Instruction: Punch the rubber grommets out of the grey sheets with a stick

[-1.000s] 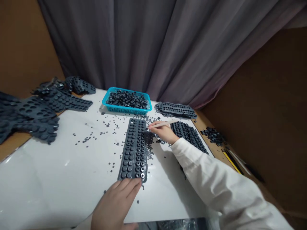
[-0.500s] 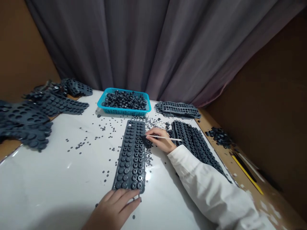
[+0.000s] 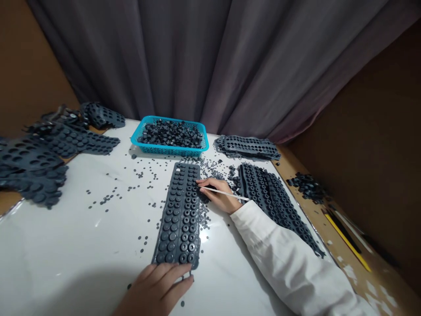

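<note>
A long dark grey rubber sheet [image 3: 179,215] with rows of round raised studs lies lengthwise on the white table. My right hand [image 3: 219,193] pinches a thin white stick [image 3: 223,192] beside the sheet's upper right edge, the stick's tip close to the studs. At the near end, the fingers of my left hand [image 3: 161,283] rest spread on the sheet's edge. Small dark discs [image 3: 107,199] are scattered on both sides of the sheet. Part of a dark pile beside the right hand is hidden by it.
Behind stands a blue basket [image 3: 171,152] full of small dark pieces. Perforated sheets [image 3: 248,147] and studded sheets [image 3: 272,197] lie at right, more sheets [image 3: 33,175] at left. A yellow tool [image 3: 347,241] and loose pieces [image 3: 307,186] sit at the right edge.
The view has shifted slightly. The stick in my right hand is tilted more steeply, and its fingers have moved a little. My left hand still rests on the sheet's near end.
</note>
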`<state>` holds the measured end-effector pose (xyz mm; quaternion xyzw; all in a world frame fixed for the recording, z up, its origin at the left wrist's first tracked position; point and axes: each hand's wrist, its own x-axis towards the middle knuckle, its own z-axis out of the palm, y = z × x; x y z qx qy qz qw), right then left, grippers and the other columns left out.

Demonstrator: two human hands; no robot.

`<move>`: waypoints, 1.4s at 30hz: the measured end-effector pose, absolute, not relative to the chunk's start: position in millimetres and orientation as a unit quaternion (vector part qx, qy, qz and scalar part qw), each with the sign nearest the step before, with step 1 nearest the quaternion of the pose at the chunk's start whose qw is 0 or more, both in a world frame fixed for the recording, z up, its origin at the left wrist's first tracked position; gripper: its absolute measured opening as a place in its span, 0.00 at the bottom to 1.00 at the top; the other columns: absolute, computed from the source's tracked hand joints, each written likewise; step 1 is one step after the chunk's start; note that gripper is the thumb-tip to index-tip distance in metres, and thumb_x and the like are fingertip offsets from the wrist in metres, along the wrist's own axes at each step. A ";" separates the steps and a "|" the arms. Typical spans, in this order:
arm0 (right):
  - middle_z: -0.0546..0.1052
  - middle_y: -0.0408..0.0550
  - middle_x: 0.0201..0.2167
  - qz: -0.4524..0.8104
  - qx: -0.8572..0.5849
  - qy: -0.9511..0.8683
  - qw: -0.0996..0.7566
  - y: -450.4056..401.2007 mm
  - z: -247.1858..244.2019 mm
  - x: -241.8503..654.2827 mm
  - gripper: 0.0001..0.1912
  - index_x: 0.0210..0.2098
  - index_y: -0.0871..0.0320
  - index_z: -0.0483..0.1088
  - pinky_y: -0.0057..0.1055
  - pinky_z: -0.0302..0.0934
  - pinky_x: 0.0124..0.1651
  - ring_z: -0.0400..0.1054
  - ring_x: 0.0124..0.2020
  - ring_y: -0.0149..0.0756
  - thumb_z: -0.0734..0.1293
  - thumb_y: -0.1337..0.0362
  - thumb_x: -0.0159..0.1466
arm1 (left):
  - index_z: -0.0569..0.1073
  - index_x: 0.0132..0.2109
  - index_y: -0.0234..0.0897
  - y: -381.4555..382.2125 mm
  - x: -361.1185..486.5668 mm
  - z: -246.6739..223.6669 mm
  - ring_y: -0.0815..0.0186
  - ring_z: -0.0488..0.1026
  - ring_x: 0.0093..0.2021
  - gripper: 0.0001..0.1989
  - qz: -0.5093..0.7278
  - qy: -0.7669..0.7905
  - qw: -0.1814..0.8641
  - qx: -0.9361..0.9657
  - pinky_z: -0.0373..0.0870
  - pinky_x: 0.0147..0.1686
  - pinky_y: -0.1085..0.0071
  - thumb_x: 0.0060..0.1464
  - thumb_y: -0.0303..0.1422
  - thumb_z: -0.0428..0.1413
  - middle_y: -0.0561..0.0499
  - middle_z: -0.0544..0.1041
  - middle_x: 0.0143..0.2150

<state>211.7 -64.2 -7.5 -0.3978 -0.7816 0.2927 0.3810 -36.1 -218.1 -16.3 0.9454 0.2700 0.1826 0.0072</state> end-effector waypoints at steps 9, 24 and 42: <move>0.74 0.59 0.51 0.137 -0.398 -0.856 0.300 -56.1 -1.9 211.7 0.09 0.39 0.57 0.70 0.45 0.62 0.52 0.69 0.50 0.45 0.58 0.64 0.67 | 0.71 0.50 0.44 -216.9 -37.6 -15.8 0.68 0.74 0.41 0.12 0.155 0.263 0.011 0.952 0.68 0.39 0.73 0.65 0.32 0.46 0.58 0.75 0.51; 0.75 0.49 0.34 0.229 -0.543 -0.651 0.479 -96.1 46.4 192.3 0.09 0.32 0.56 0.68 0.35 0.63 0.41 0.70 0.38 0.40 0.63 0.57 0.63 | 0.74 0.44 0.40 -112.9 -42.3 46.5 0.61 0.70 0.41 0.09 0.175 0.347 0.222 0.894 0.66 0.41 0.64 0.58 0.33 0.51 0.50 0.76 0.40; 0.73 0.42 0.22 0.343 -0.598 -0.495 0.529 -107.4 -4.0 175.6 0.09 0.28 0.57 0.71 0.27 0.60 0.27 0.65 0.23 0.32 0.68 0.58 0.57 | 0.77 0.43 0.42 4.1 0.7 8.9 0.62 0.65 0.41 0.10 0.153 0.248 0.256 0.922 0.60 0.42 0.68 0.51 0.32 0.58 0.52 0.69 0.36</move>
